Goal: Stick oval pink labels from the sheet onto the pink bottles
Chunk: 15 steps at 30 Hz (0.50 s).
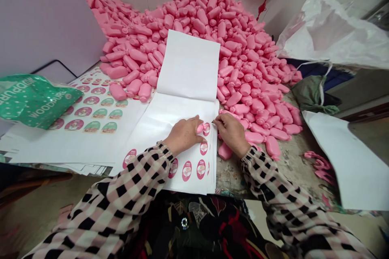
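Left hand's fingers grip one pink bottle by a sheet showing six oval stickers; right hand's fingers pinch closed.

Left hand near pinched right hand

Table, from my seat.
Sticker sheets stacked before me, one lying back against the bottle heap; heap behind, spreading right. At my left, more sheets, pouch on them. At my right, loose paper, plastic bag behind.
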Motion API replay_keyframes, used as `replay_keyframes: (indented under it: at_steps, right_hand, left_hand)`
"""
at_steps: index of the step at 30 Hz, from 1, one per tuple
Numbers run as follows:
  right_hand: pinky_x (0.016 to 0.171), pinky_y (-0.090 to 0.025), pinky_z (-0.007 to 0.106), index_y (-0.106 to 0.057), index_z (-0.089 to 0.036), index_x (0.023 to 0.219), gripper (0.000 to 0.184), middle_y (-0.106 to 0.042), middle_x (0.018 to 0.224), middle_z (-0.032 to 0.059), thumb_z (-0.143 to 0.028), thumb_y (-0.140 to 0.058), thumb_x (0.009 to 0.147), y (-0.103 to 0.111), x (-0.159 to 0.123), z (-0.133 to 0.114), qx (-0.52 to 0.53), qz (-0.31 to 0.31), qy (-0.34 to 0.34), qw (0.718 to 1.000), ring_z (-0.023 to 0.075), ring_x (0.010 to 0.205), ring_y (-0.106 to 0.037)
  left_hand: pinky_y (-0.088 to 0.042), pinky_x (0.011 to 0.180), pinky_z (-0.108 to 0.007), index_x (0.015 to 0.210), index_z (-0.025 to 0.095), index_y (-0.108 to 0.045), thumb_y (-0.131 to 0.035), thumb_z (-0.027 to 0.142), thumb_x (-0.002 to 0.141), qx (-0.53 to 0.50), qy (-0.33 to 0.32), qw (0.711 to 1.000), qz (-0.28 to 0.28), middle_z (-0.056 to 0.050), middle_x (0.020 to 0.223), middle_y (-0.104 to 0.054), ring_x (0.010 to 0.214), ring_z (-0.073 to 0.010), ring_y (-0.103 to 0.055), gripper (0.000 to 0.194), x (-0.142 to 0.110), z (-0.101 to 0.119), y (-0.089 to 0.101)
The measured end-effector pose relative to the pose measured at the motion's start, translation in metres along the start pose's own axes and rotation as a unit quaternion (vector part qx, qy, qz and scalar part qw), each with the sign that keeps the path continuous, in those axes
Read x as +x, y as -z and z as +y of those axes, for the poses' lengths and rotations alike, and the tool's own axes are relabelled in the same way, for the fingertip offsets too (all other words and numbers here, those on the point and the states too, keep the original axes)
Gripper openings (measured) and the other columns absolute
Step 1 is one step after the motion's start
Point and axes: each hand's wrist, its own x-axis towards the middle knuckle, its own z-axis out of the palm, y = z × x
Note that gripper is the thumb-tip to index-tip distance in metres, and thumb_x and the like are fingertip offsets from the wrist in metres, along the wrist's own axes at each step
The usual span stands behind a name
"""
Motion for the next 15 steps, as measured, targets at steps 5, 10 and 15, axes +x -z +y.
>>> replay_keyframes:
  at_steps: [5,10,15]
  right_hand:
    - [0.062,-0.033,0.027,-0.06,-0.022,0.08,0.016,-0.065,0.084,-0.0003,-0.033,-0.051,0.086,0.0012,-0.002,0.0046,0.043,-0.061,-0.019,0.997,0.015,0.077,-0.056]
    - [0.06,-0.032,0.026,-0.061,-0.021,0.079,0.016,-0.064,0.082,-0.0003,-0.033,-0.051,0.086,0.0049,-0.0032,0.0038,0.036,-0.081,0.016,0.996,0.0143,0.074,-0.055]
    - [0.058,-0.032,0.026,-0.062,-0.02,0.079,0.02,-0.064,0.08,0.0007,-0.036,-0.051,0.086,0.0078,-0.0033,0.0015,0.037,-0.084,0.028,0.995,0.014,0.07,-0.054]
  left_hand:
    - [-0.044,0.085,-0.038,0.117,0.021,-0.055,-0.068,0.044,0.067,-0.002,0.002,1.0,-0.005,-0.01,0.133,-0.053,0.103,-0.0295,-0.059,0.057,-0.0004,0.0007,0.0017]
    - [-0.043,0.085,-0.038,0.113,0.022,-0.056,-0.068,0.042,0.067,-0.01,-0.001,1.0,-0.003,-0.009,0.124,-0.059,0.1,-0.0292,-0.06,0.052,-0.0004,0.0007,0.0021]
    - [-0.041,0.089,-0.041,0.116,0.022,-0.055,-0.068,0.043,0.067,-0.02,-0.003,1.0,0.004,-0.012,0.131,-0.054,0.106,-0.0323,-0.057,0.056,0.0008,-0.0022,-0.002]
